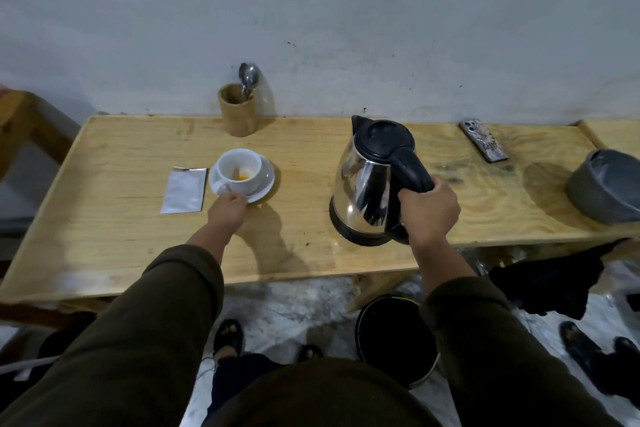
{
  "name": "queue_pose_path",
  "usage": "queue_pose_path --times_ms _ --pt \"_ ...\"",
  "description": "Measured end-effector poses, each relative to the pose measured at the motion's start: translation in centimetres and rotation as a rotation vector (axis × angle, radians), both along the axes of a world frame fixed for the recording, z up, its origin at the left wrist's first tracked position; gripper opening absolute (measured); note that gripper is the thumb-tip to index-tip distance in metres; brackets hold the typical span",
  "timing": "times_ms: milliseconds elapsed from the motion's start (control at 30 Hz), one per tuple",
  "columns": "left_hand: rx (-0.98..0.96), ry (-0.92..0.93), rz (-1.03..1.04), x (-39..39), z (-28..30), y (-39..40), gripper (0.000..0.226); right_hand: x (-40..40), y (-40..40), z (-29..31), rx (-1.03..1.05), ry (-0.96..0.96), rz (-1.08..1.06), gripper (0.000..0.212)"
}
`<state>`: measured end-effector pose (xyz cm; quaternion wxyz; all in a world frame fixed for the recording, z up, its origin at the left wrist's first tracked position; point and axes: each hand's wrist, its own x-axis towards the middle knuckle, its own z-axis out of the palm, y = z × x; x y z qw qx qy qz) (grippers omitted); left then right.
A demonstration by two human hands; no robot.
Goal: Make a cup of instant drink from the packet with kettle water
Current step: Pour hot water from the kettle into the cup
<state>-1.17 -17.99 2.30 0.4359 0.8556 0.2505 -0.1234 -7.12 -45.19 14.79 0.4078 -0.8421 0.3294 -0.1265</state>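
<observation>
A white cup (240,166) stands on a white saucer (265,180) left of the table's centre, with orange powder at its bottom. My left hand (227,208) pinches the saucer's near rim. A silver packet (184,190) lies flat just left of the saucer. To the right stands a steel kettle (363,184) with a black lid and handle, upright on the wooden table (121,229). My right hand (427,211) is wrapped around the kettle's handle.
A wooden holder (238,114) with a spoon (248,74) stands at the back by the wall. A phone (484,144) lies at the back right, a grey bowl (606,187) at the right edge. A dark bucket (394,336) sits on the floor below.
</observation>
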Motion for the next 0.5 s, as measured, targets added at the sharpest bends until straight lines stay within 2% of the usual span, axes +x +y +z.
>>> queue_pose_path --times_ms 167,333,400,500 --pt "-0.158 0.007 0.254 1.0 0.2 0.3 0.046 1.2 0.9 1.0 -0.109 0.003 0.102 0.011" --pt "-0.391 0.019 0.572 2.3 0.5 1.0 0.077 2.6 2.9 2.5 -0.239 0.006 0.287 0.013" --pt "-0.459 0.009 0.617 3.0 -0.2 2.0 0.077 3.4 4.1 3.1 -0.308 0.025 0.367 0.013" --pt "-0.54 0.059 0.576 4.7 -3.5 4.4 0.077 4.6 5.9 3.7 -0.399 0.062 0.46 0.014"
